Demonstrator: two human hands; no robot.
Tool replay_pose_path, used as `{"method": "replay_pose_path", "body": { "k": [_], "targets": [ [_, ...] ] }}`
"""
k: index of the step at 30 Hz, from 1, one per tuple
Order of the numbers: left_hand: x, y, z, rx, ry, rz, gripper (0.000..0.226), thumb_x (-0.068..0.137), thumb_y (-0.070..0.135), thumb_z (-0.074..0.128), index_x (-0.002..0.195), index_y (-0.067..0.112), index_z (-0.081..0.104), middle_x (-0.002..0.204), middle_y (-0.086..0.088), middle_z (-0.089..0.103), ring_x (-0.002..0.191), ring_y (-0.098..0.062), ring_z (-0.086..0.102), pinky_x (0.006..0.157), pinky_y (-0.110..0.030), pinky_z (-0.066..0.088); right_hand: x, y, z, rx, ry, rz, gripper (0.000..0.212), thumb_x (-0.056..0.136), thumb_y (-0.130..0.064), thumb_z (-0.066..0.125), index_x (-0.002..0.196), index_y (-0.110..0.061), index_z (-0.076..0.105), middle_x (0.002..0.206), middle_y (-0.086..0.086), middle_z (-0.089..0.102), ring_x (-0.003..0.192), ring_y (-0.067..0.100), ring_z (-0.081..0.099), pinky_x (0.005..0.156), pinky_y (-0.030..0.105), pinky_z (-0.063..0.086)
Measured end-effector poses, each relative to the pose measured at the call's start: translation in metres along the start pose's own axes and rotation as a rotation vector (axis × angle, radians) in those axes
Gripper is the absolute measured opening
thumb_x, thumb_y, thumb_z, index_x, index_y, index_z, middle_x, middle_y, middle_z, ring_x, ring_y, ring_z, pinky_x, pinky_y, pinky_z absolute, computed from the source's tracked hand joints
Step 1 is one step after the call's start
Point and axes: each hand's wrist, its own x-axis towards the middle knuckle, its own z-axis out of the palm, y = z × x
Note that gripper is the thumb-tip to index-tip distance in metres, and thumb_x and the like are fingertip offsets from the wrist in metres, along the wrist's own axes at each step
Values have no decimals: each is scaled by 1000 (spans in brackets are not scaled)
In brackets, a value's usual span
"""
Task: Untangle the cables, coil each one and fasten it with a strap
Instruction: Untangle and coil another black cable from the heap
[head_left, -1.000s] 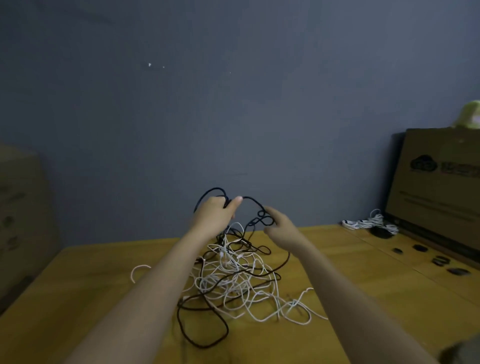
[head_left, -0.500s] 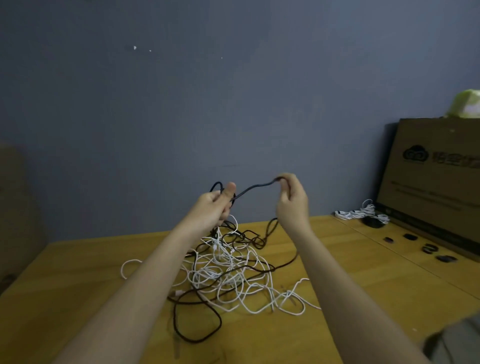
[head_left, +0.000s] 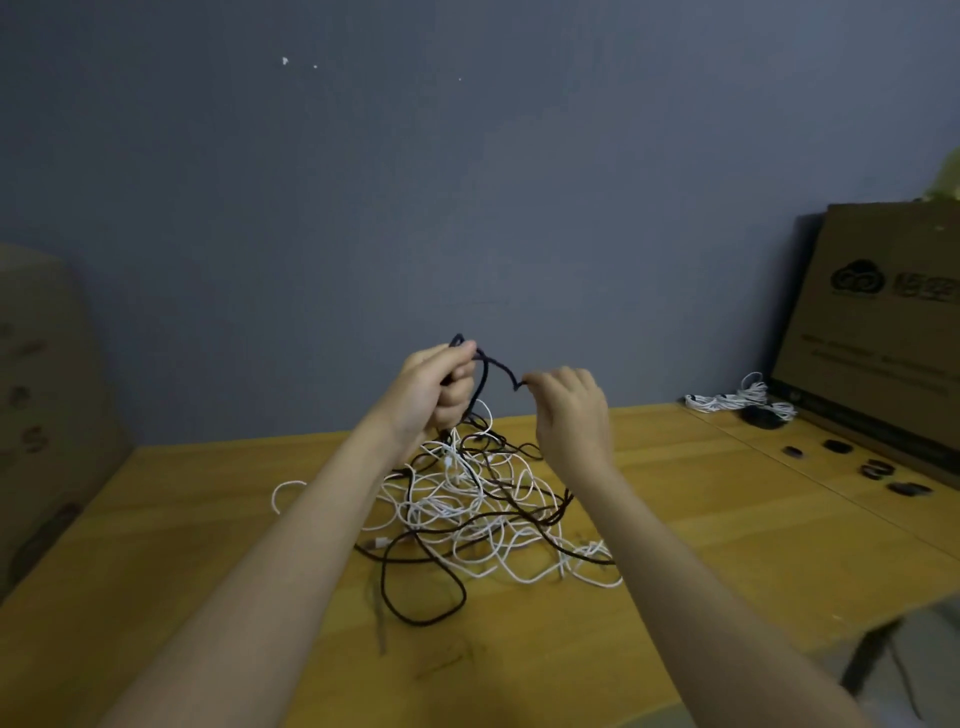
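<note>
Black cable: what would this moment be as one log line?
phase: untangling | left hand: grips black cable | right hand: pinches it | white cables: tangled on table

Two hands (head_left: 434, 387), five straps (head_left: 834, 446) (roughly), one box (head_left: 878, 332).

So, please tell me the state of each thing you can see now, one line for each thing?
left hand: raised, grips loops of the black cable
right hand: raised, pinches the black cable
black cable: partly lifted, the rest tangled on the table
white cables: tangled, lying on the table
white bundle: coiled, by the cardboard box
straps: loose, unused
</note>
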Motion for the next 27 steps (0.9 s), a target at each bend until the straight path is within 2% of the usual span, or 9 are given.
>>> {"method": "replay_pose_path", "body": {
  "k": [2,6,10,14,16,20,22,24,27],
  "targets": [
    [4,-2,5,23,32,23,37,103,21,36,66,17,33,43,10,24,34,-4,16,39,-19,10,-19,-7,12,-223,18,-31,40,76,-2,71,115,-11,66,105,10,67,98,33,57,84,44,47],
    [10,-6,19,1,40,30,37,102,21,38,66,17,33,43,10,23,34,-5,15,36,-17,12,-28,-35,21,-340,-32,170,52,84,-43,63,126,-13,60,129,14,57,116,33,44,94,46,27],
    [10,-3,35,-23,14,42,37,102,21,39,66,18,33,42,10,22,34,-4,15,35,-16,12,-8,-43,15,29,-34,431,35,100,-32,42,116,-9,63,124,10,59,113,31,47,87,37,37],
    [13,9,37,53,12,94,37,102,21,40,66,18,33,44,10,23,36,-5,15,38,-18,11,7,-44,0,474,104,567,30,104,-24,35,87,-11,56,86,0,58,80,17,52,68,28,34],
    [17,18,32,130,31,130,37,102,21,41,66,18,34,44,10,25,37,-5,17,38,-17,13,20,-40,-15,631,73,605,28,104,-23,34,96,-12,59,86,-5,58,74,10,51,65,23,34],
    [31,44,27,235,60,175,35,102,27,43,69,16,39,44,12,28,37,-4,21,38,-14,19,84,-31,-51,752,51,570,29,103,-16,30,97,-9,57,90,-2,62,85,14,58,75,23,41],
    [42,64,28,217,59,212,35,103,29,41,70,15,39,45,12,28,38,-4,21,39,-14,20,128,-35,-74,918,76,573,27,103,-13,28,88,-13,51,72,-1,56,71,17,58,72,32,49],
    [54,86,27,222,24,233,37,104,32,37,71,15,37,48,10,27,41,-7,22,42,-16,22,163,-35,-99,993,106,465,28,103,-12,31,85,-18,51,61,-3,45,51,10,44,55,28,45],
    [65,102,20,280,-52,204,38,104,37,33,73,16,35,54,7,28,47,-10,27,51,-20,28,187,-21,-131,620,89,130,23,103,-15,36,98,-17,58,63,-5,44,50,8,39,49,24,32]
  ]
}}
